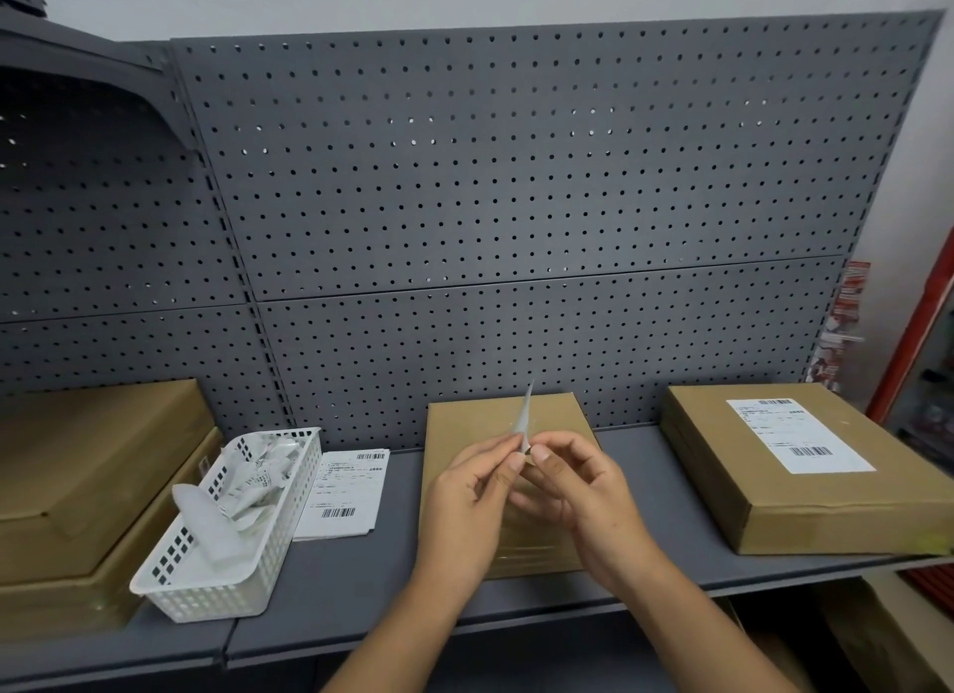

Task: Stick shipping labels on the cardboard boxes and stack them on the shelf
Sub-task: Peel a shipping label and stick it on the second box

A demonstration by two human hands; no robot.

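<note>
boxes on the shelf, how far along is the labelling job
Done: the right box carries a label, and the basket holds crumpled backings. In hand: the left hand and right hand pinch a sheet edge-on above the bare middle box, apparently peeling it. Left: that box, the two left boxes with no label showing, the spare labels, and any stacking.

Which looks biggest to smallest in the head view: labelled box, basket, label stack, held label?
1. labelled box
2. basket
3. label stack
4. held label, seen edge-on, so its true size is unsure
</note>
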